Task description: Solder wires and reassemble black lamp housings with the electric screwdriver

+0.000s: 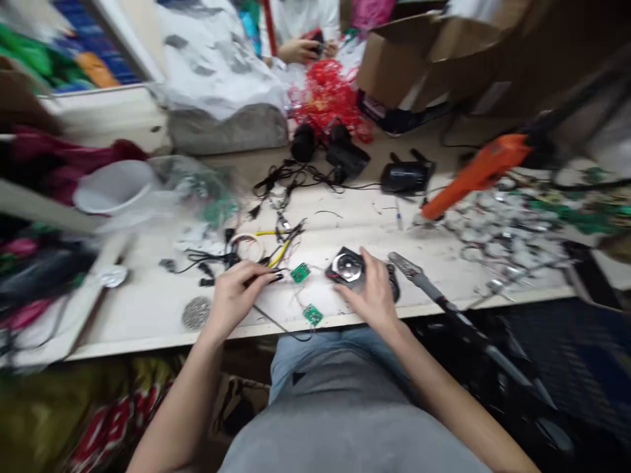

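My left hand (235,295) is closed in a pinch on a black cable (277,277) just left of a small green circuit board (300,272). My right hand (371,290) grips a black device with a round, shiny front (349,266), its thumb and fingers around the sides. Thin wires run from the upper board toward this device. Nearer the table edge lies a second green circuit board (312,314), joined by thin wires. Part of the black device is hidden behind my right hand.
A soldering iron (419,276) lies right of my right hand; an orange-handled tool (476,177) slants behind it. Black housings (405,176) and cables stand farther back. White parts (503,223) are heaped at right. Another person's hands (300,50) hold something dark across the table (355,217).
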The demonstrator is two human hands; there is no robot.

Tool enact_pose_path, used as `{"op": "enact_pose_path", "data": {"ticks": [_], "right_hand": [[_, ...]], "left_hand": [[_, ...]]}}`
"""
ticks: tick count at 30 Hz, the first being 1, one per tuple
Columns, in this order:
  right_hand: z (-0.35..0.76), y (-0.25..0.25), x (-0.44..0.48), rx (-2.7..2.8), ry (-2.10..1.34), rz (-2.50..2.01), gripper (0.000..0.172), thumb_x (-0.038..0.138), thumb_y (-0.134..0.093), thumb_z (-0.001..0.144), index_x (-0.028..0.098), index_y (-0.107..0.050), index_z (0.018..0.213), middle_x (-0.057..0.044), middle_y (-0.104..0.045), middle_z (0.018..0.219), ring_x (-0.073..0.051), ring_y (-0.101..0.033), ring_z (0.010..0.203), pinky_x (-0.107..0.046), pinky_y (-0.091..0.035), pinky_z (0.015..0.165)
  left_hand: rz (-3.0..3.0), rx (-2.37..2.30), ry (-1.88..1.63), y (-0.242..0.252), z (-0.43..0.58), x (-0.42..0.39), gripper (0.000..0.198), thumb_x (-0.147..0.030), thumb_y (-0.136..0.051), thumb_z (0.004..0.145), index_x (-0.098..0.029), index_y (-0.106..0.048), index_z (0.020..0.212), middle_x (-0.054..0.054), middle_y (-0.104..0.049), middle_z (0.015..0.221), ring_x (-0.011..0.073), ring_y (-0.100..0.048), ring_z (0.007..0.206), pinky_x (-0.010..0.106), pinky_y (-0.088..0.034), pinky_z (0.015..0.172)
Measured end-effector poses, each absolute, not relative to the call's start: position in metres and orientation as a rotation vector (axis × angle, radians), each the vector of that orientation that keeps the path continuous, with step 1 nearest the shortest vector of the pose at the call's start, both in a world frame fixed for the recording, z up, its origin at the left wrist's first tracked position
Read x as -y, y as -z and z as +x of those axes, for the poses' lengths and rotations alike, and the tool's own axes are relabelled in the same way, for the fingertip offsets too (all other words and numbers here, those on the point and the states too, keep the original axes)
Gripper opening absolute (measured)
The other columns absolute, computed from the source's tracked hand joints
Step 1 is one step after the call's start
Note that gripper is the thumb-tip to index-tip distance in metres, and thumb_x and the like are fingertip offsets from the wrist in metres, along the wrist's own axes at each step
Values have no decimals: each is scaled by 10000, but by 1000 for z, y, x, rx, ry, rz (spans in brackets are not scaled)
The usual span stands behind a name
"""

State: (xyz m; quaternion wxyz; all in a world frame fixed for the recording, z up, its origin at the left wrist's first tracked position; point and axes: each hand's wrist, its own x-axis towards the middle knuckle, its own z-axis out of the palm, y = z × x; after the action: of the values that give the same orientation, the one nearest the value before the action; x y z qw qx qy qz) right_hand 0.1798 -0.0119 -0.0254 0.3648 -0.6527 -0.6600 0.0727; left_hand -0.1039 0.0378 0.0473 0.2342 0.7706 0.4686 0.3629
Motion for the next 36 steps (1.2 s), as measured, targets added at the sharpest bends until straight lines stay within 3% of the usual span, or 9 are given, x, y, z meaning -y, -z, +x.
{"op": "enact_pose_path", "data": {"ticks": [7,17,27,32,36], "right_hand": [[168,27,-20,1656,-142,-1610,852,715,-574,857,177,-387,1491,-194,-560,1288,-359,-541,1210,-592,-453,1051],[174,32,-21,1650,-267,-1661,930,745,-630,796,153,-411,1478,-210,-575,1299,-383,-543,1227,-609,-467,1035],[175,27,-17,1758,-167,-1600,795,722,-568,857,202,-457,1447,-189,-561,1367,-373,-526,1281,-606,-451,1064],[173,20,-14,1780,-156,-1534,571,563,-543,940,215,-503,1391,-150,-652,1257,-328,-592,1175,-544,-499,1009],[172,20,-15,1753,-140,-1530,517,519,-551,942,202,-530,1349,-143,-681,1211,-306,-627,1113,-504,-535,954]], "left_hand": [[2127,-1367,-1043,-49,-106,-45,132,-278,-668,912,-207,-738,827,29,-710,784,155,-647,744,271,-506,675],[2016,-1309,-1031,-41,-115,-26,143,-308,-664,926,-203,-723,847,41,-721,829,162,-660,788,277,-523,696],[1938,-1284,-988,-39,-118,-22,171,-345,-661,917,-209,-731,841,57,-725,830,179,-670,796,294,-543,681],[1918,-1281,-985,-34,-116,-21,180,-348,-655,918,-206,-730,837,62,-726,838,180,-671,800,287,-544,670],[1934,-1283,-982,-33,-116,-20,154,-314,-658,916,-203,-732,839,60,-728,837,174,-673,798,273,-539,661]]}}
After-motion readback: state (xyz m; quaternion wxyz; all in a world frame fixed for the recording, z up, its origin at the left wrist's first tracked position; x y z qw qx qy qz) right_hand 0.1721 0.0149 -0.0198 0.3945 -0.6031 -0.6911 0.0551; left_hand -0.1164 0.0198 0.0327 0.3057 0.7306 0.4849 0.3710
